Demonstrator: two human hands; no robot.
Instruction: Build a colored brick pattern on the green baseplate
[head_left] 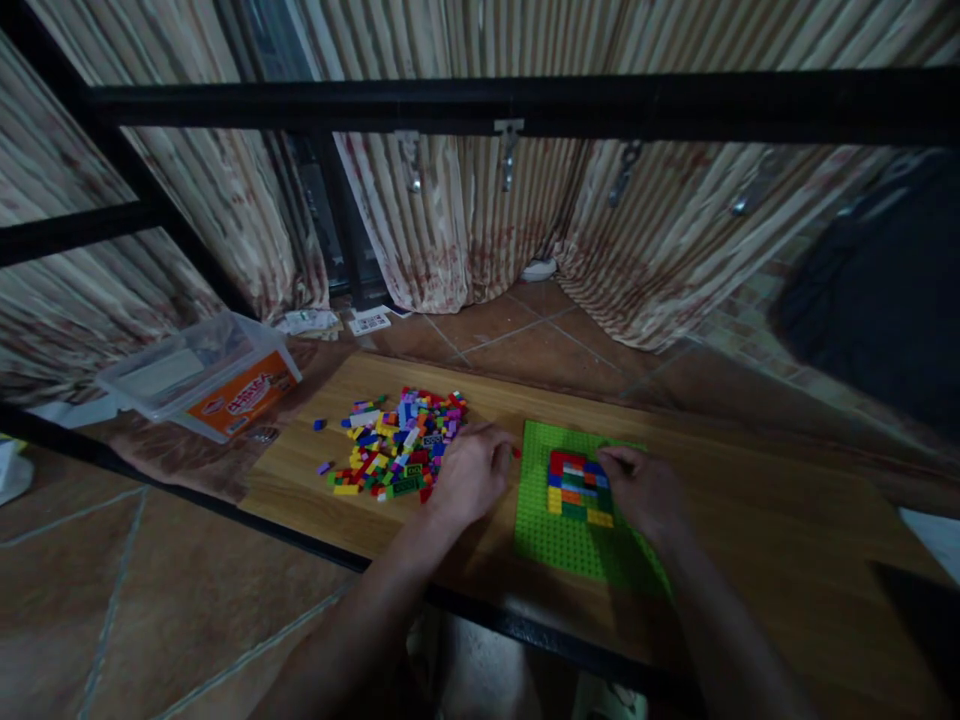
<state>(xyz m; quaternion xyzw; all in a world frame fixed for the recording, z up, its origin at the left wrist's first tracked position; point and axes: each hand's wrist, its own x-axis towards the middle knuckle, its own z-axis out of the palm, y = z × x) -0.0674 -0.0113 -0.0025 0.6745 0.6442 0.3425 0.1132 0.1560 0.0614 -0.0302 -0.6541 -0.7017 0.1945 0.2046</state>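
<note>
My left hand (474, 472) hovers between the brick pile and the green baseplate, its fingers curled. A small red toy brick (516, 453) shows at its fingertips. The green studded baseplate (536, 535) lies on the wooden tabletop, carrying a block of joined red, blue, white, orange, yellow and green bricks (574, 497). At the upper right corner of these bricks is my right hand (646, 490), thumb and forefinger pinched together; whatever they hold is hidden. To the left, a loose heap of many-coloured bricks (386, 440) is spread out, partly behind my left hand.
A clear plastic tub (202, 370) with an orange label stands beyond the left end of the wooden table (757, 530). A black metal bar (480, 105) with hanging metal clips crosses in front of striped curtains (465, 220). Papers (367, 320) lie on the tiled floor.
</note>
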